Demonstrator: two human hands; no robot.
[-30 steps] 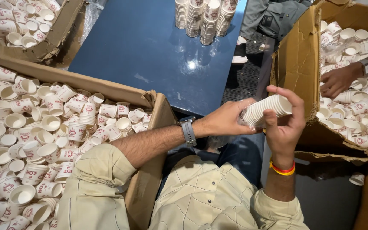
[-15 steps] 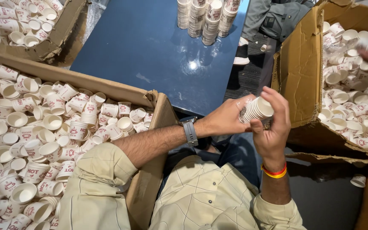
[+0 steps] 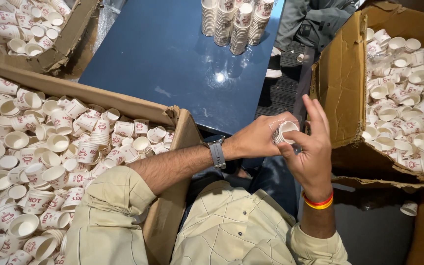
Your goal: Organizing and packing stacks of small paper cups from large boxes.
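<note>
— Now, report on the stack of small paper cups. Where does it stand?

— Between the two hands, in the air over the person's lap, just off the near edge of the blue table. Only its open mouth and a short part of its side show now. A second ago a long nested stack lay tilted across the hands in full view; half a second ago it had turned end-on. It is now mostly hidden inside the grip.

— Fingers?

— The left hand, with the grey watch at its wrist, is curled tight round the stack. The right hand has its thumb pressed at the rim while its fingers stand straight up, splayed and free of the cups. That hand had been wrapped about the stack's end a second ago; it has since opened.

— Your reading of that?

— In my judgement the stack has been drawn together and squared, the left hand taking the whole load.

— Surroundings?

— A cardboard box of loose cups lies at the person's left, touching the table's near edge. A second box of the same stands at the right. Finished upright stacks stand at the table's far edge.
</note>
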